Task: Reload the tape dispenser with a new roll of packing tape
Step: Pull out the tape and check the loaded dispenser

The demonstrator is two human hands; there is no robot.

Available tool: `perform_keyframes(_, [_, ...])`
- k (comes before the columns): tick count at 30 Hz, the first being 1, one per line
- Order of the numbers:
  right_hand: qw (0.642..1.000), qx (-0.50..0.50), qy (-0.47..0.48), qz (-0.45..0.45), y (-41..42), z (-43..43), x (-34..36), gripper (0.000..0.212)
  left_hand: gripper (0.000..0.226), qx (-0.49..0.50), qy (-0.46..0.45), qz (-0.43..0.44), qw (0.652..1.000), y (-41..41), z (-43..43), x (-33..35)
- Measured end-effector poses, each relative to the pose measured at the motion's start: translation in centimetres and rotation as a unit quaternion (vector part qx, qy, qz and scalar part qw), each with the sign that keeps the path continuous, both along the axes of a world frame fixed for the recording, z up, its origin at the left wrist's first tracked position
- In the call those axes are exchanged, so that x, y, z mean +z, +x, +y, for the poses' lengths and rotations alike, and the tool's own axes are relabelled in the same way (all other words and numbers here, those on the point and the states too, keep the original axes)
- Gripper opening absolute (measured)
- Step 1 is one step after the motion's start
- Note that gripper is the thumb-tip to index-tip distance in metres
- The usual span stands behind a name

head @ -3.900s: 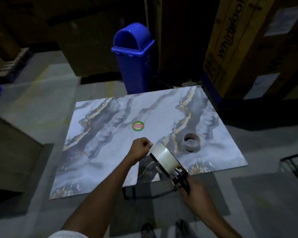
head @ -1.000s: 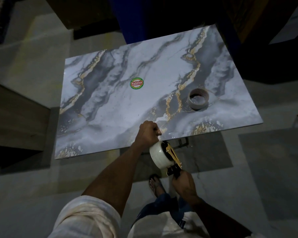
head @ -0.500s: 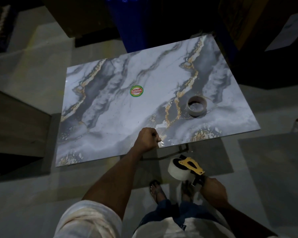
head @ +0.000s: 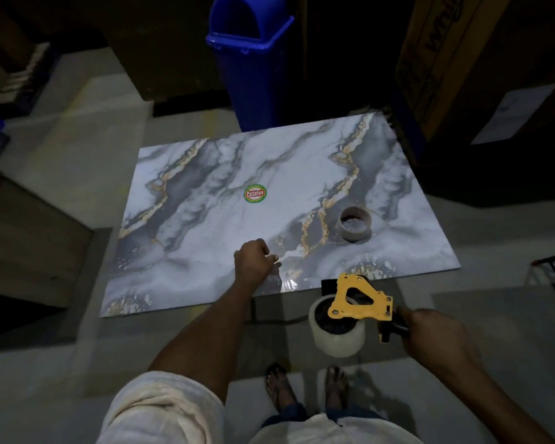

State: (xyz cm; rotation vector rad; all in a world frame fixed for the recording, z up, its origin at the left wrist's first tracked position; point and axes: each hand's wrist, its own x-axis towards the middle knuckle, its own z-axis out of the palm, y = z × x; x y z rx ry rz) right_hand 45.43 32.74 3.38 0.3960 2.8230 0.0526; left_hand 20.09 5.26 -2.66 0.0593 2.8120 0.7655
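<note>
My right hand grips the black handle of the yellow tape dispenser, held in the air just in front of the table's near edge. A full roll of clear packing tape sits on its spindle under the yellow side plate. My left hand is a fist over the marble tabletop, pinching a crinkled strip of clear tape that shines at the table edge. A nearly bare brown tape core lies flat on the table to the right.
A blue swing-lid bin stands behind the table. A large cardboard carton rises at the back right. A round green and red sticker marks the table's middle. My sandalled feet stand on the grey floor below.
The dispenser has moved right, away from my left hand, and turned so its yellow side plate faces up. My left fist stays at the table edge. The view has tilted up.
</note>
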Motion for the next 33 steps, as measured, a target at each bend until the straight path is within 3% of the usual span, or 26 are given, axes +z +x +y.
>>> perform_keyframes(4, [0.995, -0.002, 0.015, 0.096, -2.1, 0.3, 1.5, 0.024, 0.025, 0.008, 0.026, -0.015, 1.0, -1.1, -0.7, 1.6])
perform_keyframes(9, [0.967, 0.017, -0.021, 0.253, -8.4, -0.1, 3.8, 0.033, 0.045, -0.029, 0.207, -0.083, 0.974, -2.9, 0.6, 7.7])
perform_keyframes(11, [0.937, 0.05, -0.035, 0.344, -13.2, 0.2, 8.4, 0.036, 0.052, 0.012, 0.301, -0.041, 0.953, -4.7, 1.0, 14.6])
perform_keyframes(12, [0.944, 0.046, -0.041, 0.324, -14.4, 0.1, 9.0, 0.038, 0.057, 0.029, 0.324, -0.07, 0.943, -5.6, 1.2, 15.7])
perform_keyframes(15, [0.917, 0.104, -0.049, 0.383, -17.4, -1.3, 11.7, 0.035, 0.074, 0.014, 0.355, -0.114, 0.928, -6.3, 0.2, 18.6])
perform_keyframes(17, [0.916, 0.107, -0.004, 0.387, -18.2, -1.1, 12.0, 0.035, 0.075, -0.028, 0.372, -0.156, 0.915, -5.4, 0.2, 19.4])
perform_keyframes(21, [0.908, 0.107, 0.034, 0.404, -18.2, -1.6, 12.0, 0.038, 0.045, -0.105, 0.42, -0.148, 0.889, -3.9, 0.5, 17.4])
perform_keyframes(25, [0.892, 0.131, 0.046, 0.43, -19.1, -2.4, 12.5, 0.025, 0.031, -0.088, 0.529, -0.109, 0.837, -4.6, 1.0, 17.2])
perform_keyframes(28, [0.901, 0.147, 0.047, 0.406, -21.1, -3.4, 13.3, 0.027, 0.053, -0.095, 0.565, -0.094, 0.814, -6.5, 0.3, 17.7])
perform_keyframes(33, [0.938, 0.154, 0.021, 0.309, -23.7, -4.8, 15.2, 0.043, 0.089, -0.099, 0.567, -0.069, 0.815, -9.6, -1.0, 18.0])
